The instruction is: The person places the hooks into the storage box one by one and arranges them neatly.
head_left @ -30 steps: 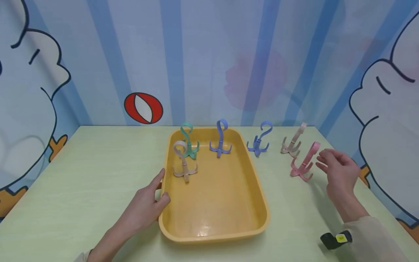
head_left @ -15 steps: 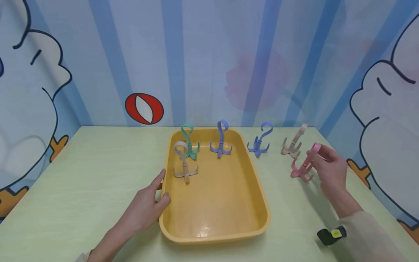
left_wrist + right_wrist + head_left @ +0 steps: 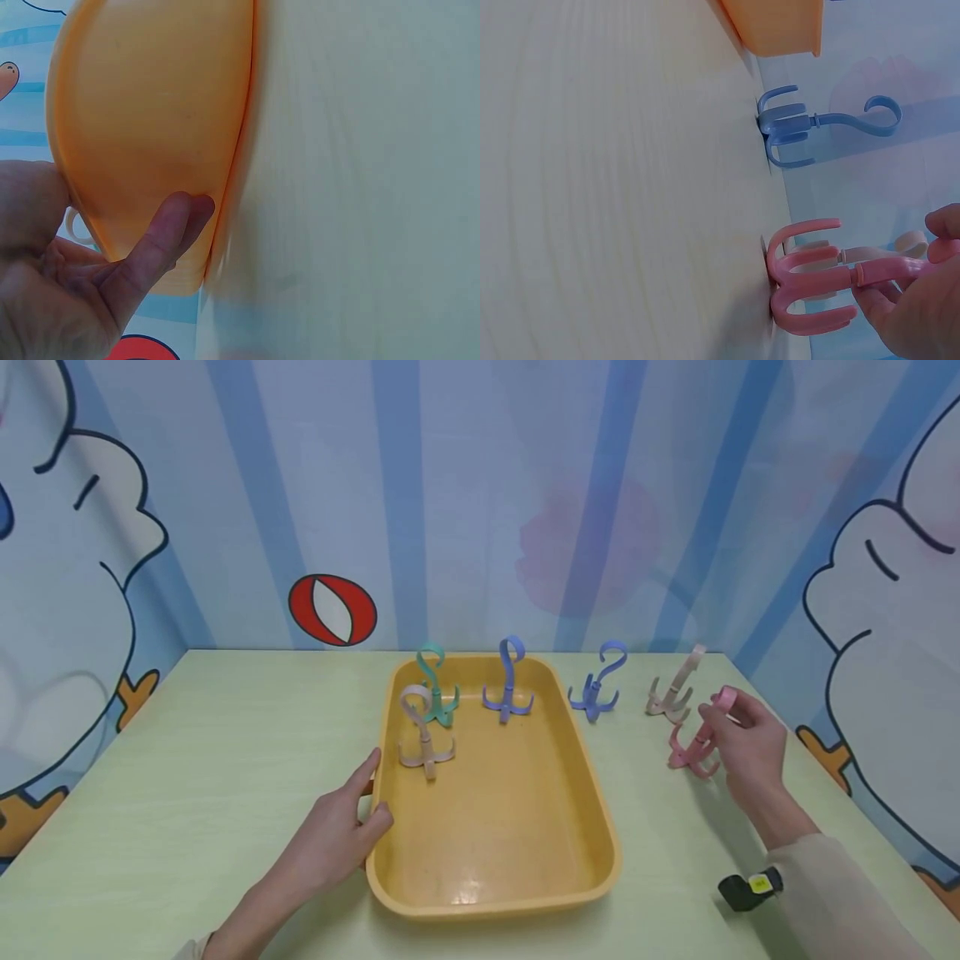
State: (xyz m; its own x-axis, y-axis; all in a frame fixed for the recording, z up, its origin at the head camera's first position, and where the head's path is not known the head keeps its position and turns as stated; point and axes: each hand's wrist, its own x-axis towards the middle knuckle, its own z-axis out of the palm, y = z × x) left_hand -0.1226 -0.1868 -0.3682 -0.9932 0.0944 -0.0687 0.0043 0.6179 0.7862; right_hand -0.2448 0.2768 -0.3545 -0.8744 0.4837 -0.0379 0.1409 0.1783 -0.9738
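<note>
In the head view my right hand (image 3: 752,747) grips the upper stem of a pink four-claw hanger hook (image 3: 695,750). Its claws stand low at the tabletop in the right wrist view, where the pink hook (image 3: 814,277) overlaps a beige one behind. My left hand (image 3: 337,831) holds the left side of a yellow tray (image 3: 491,910), thumb over the rim and fingertips (image 3: 169,221) against the outer wall. Inside the tray stand a green hook (image 3: 437,706), a blue-purple hook (image 3: 507,693) and a beige hook (image 3: 426,752).
Right of the tray, another blue hook (image 3: 592,697) and a pale beige hook (image 3: 670,697) stand on the light green table (image 3: 262,727). A striped blue backdrop (image 3: 480,527) rises behind the table. A black strap device (image 3: 750,889) sits at my right sleeve.
My right hand has moved left onto the pink hook, and its fingers have closed on the stem. The left hand stays on the tray.
</note>
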